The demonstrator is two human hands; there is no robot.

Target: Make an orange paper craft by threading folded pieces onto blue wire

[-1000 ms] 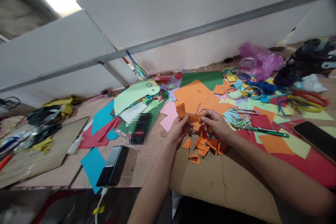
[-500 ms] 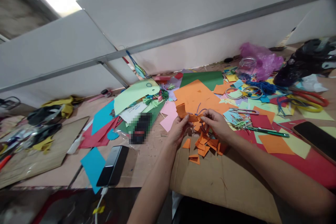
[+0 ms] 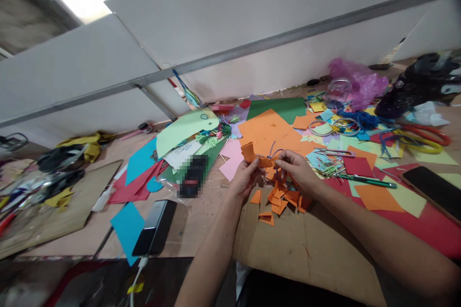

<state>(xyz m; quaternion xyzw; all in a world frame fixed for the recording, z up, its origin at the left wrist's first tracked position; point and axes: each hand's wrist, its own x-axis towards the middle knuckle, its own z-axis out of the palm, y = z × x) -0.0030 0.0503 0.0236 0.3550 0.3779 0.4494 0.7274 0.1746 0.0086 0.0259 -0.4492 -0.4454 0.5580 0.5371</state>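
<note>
A folded piece of orange paper (image 3: 248, 151) is pinched in my left hand (image 3: 248, 175), thumb on its near side. Close beside it, my right hand (image 3: 296, 168) has its fingertips closed at the paper's right end, by a thin blue-purple string (image 3: 272, 147). The string loops up from the paper and also shows below the fingers. Under both hands lie several small cut orange paper pieces (image 3: 279, 196) on a cardboard sheet (image 3: 288, 244). A large orange sheet (image 3: 266, 127) lies just beyond the hands.
To the right are a craft knife (image 3: 374, 182), a phone (image 3: 434, 189), scissors (image 3: 425, 135), a clear jar (image 3: 338, 92) and a pink plastic bag (image 3: 363, 84). A power bank (image 3: 154, 228) with a cable and a blue sheet (image 3: 127, 230) lie left. A white partition (image 3: 252, 19) stands behind.
Almost nothing differs. Both hands stay in the same place on the folded orange paper and string, with at most a tiny shift of the right fingers.
</note>
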